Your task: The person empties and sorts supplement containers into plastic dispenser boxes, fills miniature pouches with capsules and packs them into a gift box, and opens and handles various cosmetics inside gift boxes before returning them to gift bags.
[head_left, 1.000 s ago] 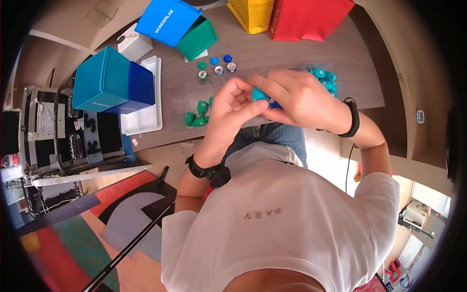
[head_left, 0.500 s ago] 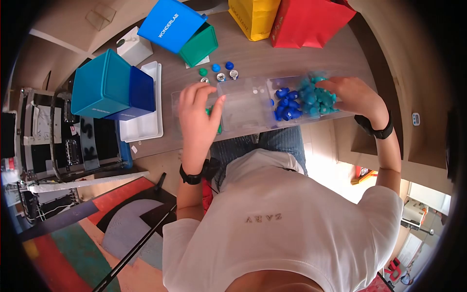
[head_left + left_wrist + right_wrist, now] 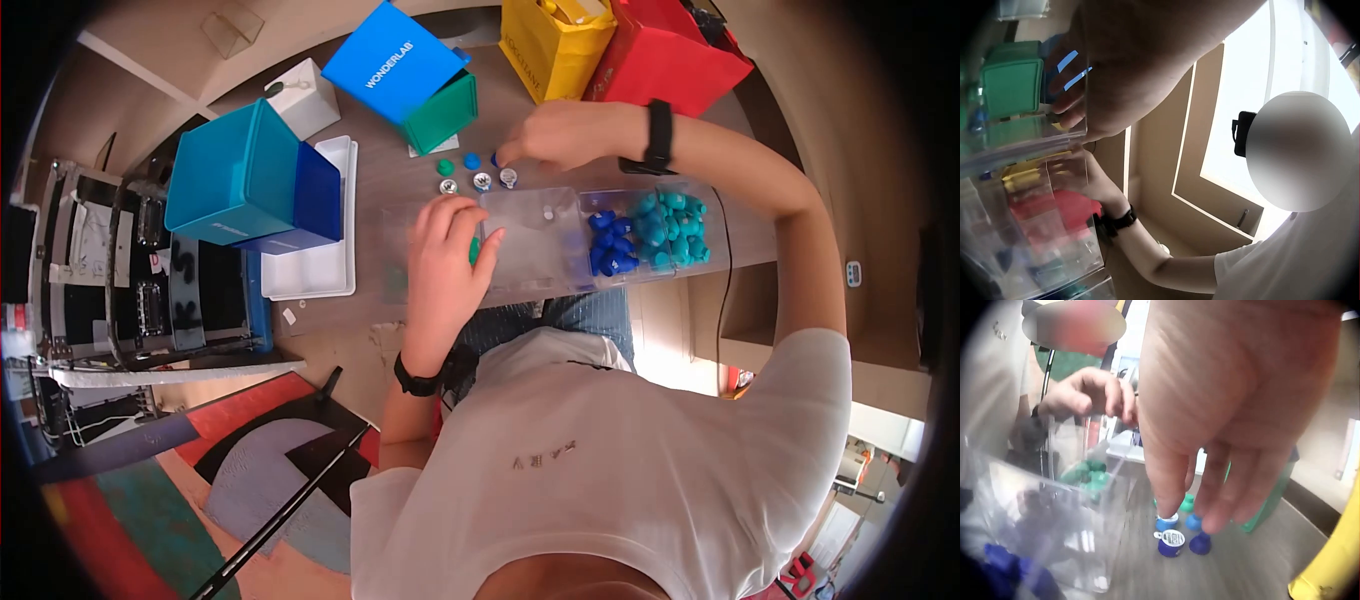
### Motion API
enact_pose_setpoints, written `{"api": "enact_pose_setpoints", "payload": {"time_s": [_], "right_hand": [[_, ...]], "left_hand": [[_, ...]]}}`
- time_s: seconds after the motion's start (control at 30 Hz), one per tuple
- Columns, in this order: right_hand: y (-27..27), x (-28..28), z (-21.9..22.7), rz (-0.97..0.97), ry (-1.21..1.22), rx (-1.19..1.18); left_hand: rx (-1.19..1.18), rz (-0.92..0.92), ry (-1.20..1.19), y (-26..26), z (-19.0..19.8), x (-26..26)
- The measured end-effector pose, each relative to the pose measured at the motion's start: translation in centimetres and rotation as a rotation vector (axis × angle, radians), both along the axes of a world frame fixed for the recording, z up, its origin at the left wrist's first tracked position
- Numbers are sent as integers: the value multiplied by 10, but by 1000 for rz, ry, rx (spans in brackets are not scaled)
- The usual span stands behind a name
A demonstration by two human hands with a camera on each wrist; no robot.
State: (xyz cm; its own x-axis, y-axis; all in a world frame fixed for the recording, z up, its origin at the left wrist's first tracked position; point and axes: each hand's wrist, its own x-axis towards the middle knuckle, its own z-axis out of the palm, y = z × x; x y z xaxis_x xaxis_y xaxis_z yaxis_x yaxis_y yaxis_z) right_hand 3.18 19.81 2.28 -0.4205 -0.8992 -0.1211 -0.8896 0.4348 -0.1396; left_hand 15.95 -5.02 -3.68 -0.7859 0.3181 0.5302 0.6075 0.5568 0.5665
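My right hand (image 3: pixel 570 135) reaches across the table, fingers extended downward beside a small dark blue bottle (image 3: pixel 1200 544). Close by stands a dark blue cup with a white printed lid (image 3: pixel 1171 542). In the head view, a blue bottle (image 3: pixel 472 161) and a green bottle (image 3: pixel 446 167) continue that row, with lidded cups (image 3: pixel 482 181) in front. My left hand (image 3: pixel 448 255) hovers with loosely bent fingers over the left end of the clear divided box (image 3: pixel 525 235), partly hiding green bottles (image 3: pixel 1092 478). Dark blue bottles (image 3: pixel 612 245) and teal bottles (image 3: pixel 675 230) fill its right side.
On the left, a teal box (image 3: pixel 235 180) and a dark blue box (image 3: pixel 318 195) stand on a white tray (image 3: pixel 350 215). Behind the row are a blue WONDERLAB box (image 3: pixel 390 65) and a green box (image 3: pixel 443 115). Yellow (image 3: pixel 550 50) and red (image 3: pixel 665 60) paper bags stand farther back.
The hands, earlier together at a teal bottle, have parted. My right hand went to the teal bottles, then across to the row at the back. My left hand moved over the green bottles.
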Motion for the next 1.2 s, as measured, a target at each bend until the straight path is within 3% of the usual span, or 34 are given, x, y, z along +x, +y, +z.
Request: {"api": "enact_pose_setpoints", "payload": {"time_s": [0.03,0.17,0.37,0.5,0.57,0.6,0.67,0.77,1.2], "right_hand": [[-9,-7,-7,11,-36,133],[-30,-22,-37,-32,-51,281],[-25,-21,-71,-75,-41,180],[-16,-14,-34,-137,-62,119],[-11,-10,-7,-182,-203,-159],[-10,-5,7,-180,-201,-156],[-10,11,32,-210,-418,-416],[-11,38,50,-175,-446,-601],[-7,54,14,-145,-503,-764]], "left_hand": [[8,-6,-6,-1,0,0],[56,-14,-25,-2,5,1],[51,-24,3,-1,4,-4],[96,-2,12,-1,7,-3],[226,44,-74,-1,14,-2],[229,47,-71,1,18,-2],[408,33,-174,5,24,-6],[483,-7,-201,16,36,-9],[506,-17,-117,39,29,-4]]}}
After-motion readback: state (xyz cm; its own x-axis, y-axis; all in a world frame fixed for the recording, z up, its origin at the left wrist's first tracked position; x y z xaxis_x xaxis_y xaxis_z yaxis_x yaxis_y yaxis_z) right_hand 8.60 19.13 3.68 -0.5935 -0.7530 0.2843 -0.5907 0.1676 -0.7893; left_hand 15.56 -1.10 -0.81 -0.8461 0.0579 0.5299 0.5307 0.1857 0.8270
